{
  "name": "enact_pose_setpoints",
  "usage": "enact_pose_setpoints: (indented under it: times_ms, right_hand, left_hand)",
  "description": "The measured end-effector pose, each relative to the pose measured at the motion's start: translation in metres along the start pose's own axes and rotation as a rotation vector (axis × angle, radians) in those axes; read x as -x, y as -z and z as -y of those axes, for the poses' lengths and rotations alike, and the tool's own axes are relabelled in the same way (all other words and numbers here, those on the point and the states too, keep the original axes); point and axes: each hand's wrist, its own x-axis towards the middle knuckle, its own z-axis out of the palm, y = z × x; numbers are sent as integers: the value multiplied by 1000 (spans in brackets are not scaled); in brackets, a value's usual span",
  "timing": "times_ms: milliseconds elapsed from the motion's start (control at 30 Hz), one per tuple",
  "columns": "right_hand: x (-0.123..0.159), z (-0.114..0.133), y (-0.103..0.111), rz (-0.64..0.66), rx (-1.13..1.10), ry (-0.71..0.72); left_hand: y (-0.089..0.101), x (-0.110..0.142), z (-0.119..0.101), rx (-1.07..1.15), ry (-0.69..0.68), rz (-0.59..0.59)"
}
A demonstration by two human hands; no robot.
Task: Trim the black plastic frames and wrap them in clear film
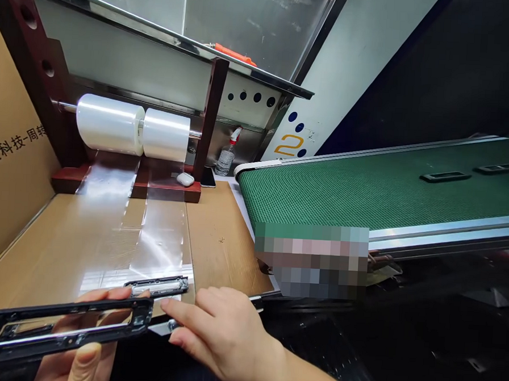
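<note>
My left hand [86, 358] grips a long black plastic frame [143, 315] from below and behind, thumb on its near edge. The frame is tilted and has a long rectangular opening, through which my fingers show. Close to its right end is my right hand [225, 331], closed around a utility knife [162, 326]; its silver blade points left and most of its handle is hidden by my palm. My index fingertip is near the frame's corner; I cannot tell if it touches. Just behind lies a second black frame [162, 287] on clear film strips [158, 236].
Two rolls of clear film [110, 123] hang on a dark red stand [126, 189], with a white earbud case [185, 179] on its base. A spray bottle [226, 158] stands behind. To the right, a green conveyor belt [344, 189] carries several black frames [446, 176]. Cardboard [218, 234] covers the table.
</note>
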Motion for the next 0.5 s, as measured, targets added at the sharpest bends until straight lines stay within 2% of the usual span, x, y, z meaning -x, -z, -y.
enact_pose_setpoints:
  times_ms: [200,400,500]
  right_hand:
    - [0,0,0,8,23,-5]
    - [0,0,1,7,44,-2]
    - [-1,1,0,1,55,-3]
  left_hand:
    - [-7,1,-2,-20,-61,-7]
    - [-10,5,-4,-45,-160,101]
    - [-7,6,-2,-39,-153,51]
